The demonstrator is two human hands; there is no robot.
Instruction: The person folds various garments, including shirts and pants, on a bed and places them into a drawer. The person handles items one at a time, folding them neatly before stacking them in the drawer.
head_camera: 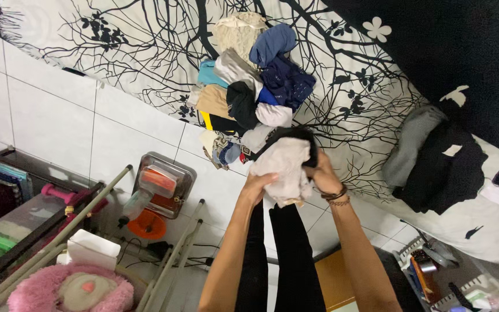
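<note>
Left hand [256, 186] closed on pale cloth [286, 167] | right hand [319, 172] gripping its other side | cloth held up over black leggings [284, 254], just below clothes pile [255, 86] on bedsheet [116, 46]

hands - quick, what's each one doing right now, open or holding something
Left hand: closed on the pale garment, gripping its lower left side.
Right hand: closed on the same garment, at its right edge.

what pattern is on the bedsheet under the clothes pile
Black bare tree branches and small flowers on a white bedsheet, seen in the head view.
</note>
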